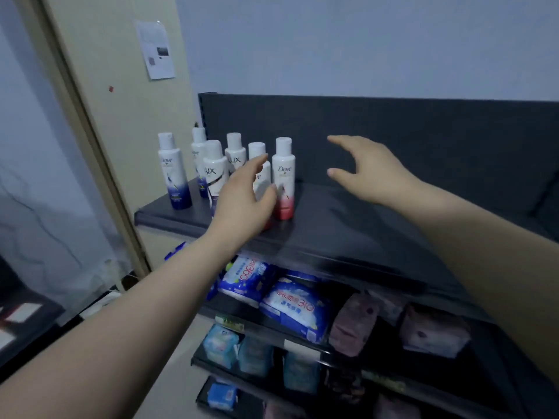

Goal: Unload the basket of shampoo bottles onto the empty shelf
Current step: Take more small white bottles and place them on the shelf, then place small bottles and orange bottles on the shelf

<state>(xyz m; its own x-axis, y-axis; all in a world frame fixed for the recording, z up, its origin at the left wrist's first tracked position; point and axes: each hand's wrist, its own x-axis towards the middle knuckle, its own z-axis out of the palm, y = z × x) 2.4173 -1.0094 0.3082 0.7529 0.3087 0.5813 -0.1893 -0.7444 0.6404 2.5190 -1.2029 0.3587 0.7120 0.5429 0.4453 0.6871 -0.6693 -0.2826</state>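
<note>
Several white shampoo bottles stand upright at the left end of the dark top shelf (348, 225). A blue-bottomed Dove bottle (174, 170) is leftmost and a red-bottomed Dove bottle (283, 179) is rightmost. My left hand (242, 198) hovers in front of the bottles with relaxed fingers, covering part of another red-bottomed bottle (260, 164); whether it touches that bottle I cannot tell. My right hand (369, 170) is spread open above the shelf to the right of the bottles, holding nothing. No basket is in view.
The shelf's dark back panel (393, 131) rises behind the bottles. Lower shelves hold blue and white packets (296, 309) and pinkish packs (354, 325). A beige wall with a paper notice (155, 49) stands at the left, close to the shelf end.
</note>
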